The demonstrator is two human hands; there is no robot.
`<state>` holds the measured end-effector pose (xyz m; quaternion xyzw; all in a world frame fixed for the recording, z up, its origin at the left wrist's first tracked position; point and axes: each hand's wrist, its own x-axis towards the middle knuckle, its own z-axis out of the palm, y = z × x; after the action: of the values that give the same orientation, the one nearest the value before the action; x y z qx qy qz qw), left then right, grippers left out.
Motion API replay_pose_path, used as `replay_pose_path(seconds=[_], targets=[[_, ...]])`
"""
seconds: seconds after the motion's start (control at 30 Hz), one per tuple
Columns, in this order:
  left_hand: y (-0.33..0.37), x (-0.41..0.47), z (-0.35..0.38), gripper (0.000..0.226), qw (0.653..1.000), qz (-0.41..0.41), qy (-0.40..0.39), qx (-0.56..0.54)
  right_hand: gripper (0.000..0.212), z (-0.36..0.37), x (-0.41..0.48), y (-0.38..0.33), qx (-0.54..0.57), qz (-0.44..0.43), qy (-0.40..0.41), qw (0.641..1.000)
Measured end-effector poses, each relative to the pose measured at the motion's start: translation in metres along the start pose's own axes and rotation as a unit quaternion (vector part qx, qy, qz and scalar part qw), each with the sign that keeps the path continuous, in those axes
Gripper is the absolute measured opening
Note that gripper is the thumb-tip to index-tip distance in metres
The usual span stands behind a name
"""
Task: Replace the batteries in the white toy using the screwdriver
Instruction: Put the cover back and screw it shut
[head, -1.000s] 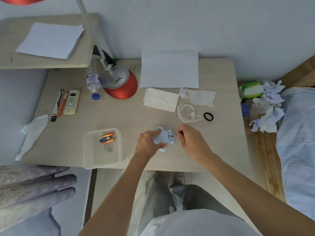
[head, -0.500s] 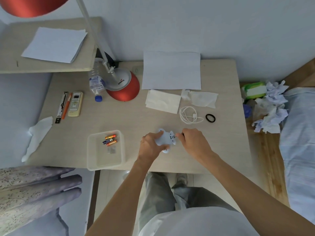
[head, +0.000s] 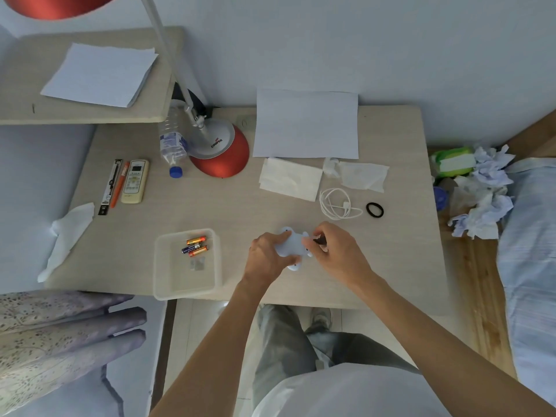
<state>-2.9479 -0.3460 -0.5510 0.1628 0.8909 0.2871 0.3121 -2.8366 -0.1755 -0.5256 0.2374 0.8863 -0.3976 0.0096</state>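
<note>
Still the left grip [head: 267, 254] clasps the white toy [head: 290, 245] over the worktop [head: 240, 206]; just right of it, the right grip [head: 337, 251] pinches the screwdriver [head: 319, 241], its dark handle now showing, hidden half a second ago.

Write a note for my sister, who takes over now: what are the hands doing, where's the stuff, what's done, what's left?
Left hand grips the white toy over the table.
Right hand pinches the small dark screwdriver, tip at the toy.
Three batteries lie in the clear tray, to the left.
Done: cannot tell; the hands hide much of the toy.
Left: likely work the screw, swap batteries, close up.
</note>
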Motion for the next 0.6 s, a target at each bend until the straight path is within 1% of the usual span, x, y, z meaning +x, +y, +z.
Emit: replay_pose_path(seconds=[0.07,0.13,0.2,0.3,0.37,0.4,0.47,0.57,0.6], targets=[[-0.001,0.0,0.0,0.082,1.0,0.002,0.002,-0.003,0.046,-0.006,0.002,-0.006,-0.016,0.041,-0.003,0.999],[-0.001,0.0,0.0,0.082,1.0,0.003,0.002,-0.008,0.052,-0.012,0.004,-0.008,-0.037,0.061,-0.007,0.997],[-0.002,0.001,0.0,0.082,1.0,0.004,0.002,-0.008,0.045,-0.016,0.006,-0.005,-0.055,0.056,-0.015,0.997],[-0.003,0.001,0.0,0.081,1.0,0.01,0.005,-0.005,0.021,-0.017,0.005,0.0,-0.05,0.025,-0.032,0.998],[-0.003,0.0,0.0,0.081,1.0,0.012,0.007,-0.005,0.009,-0.016,0.003,0.004,-0.035,0.004,-0.025,0.999],[-0.003,0.0,0.0,0.081,1.0,0.013,0.007,-0.006,0.007,-0.015,0.002,0.005,-0.022,-0.008,-0.016,1.0],[-0.004,0.001,-0.001,0.081,1.0,0.012,0.006,-0.008,0.012,-0.014,0.0,0.008,-0.004,-0.024,-0.002,1.0],[-0.004,0.001,-0.001,0.081,1.0,0.012,0.006,-0.008,0.009,-0.012,-0.001,0.009,-0.004,-0.028,0.0,1.0],[-0.004,0.001,-0.001,0.081,1.0,0.011,0.007,-0.008,0.013,-0.012,-0.002,0.008,-0.01,-0.018,-0.003,1.0]])
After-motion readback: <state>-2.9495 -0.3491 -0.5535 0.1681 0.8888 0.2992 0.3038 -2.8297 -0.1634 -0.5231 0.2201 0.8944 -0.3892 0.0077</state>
